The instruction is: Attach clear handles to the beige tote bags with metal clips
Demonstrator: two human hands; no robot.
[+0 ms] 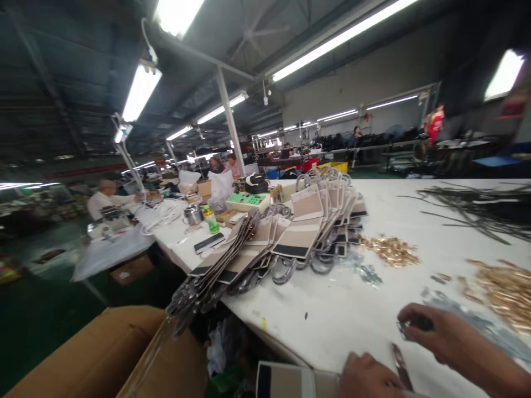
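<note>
Low in the frame, my left hand (369,378) is curled at the edge of a beige panel (290,380) with a dark band and pale trim. The frame's lower edge cuts off both. To the right, my right hand (442,334) bends over the white table (332,315), thumb and fingers pinched on a small shiny metal piece (401,330). Between my hands lies a slim metal tool (400,365), its kind unclear. Beside my right hand are loose silvery metal pieces (468,312) and a heap of gold-coloured pieces (506,290).
Many similar beige panels with clear plastic-wrapped loops (298,237) are stacked mid-table. Behind them stand a green-topped control box (248,201), a bottle (211,219) and a metal cup (193,214). Black strips (477,207) lie far right. A cardboard box (103,354) is lower left.
</note>
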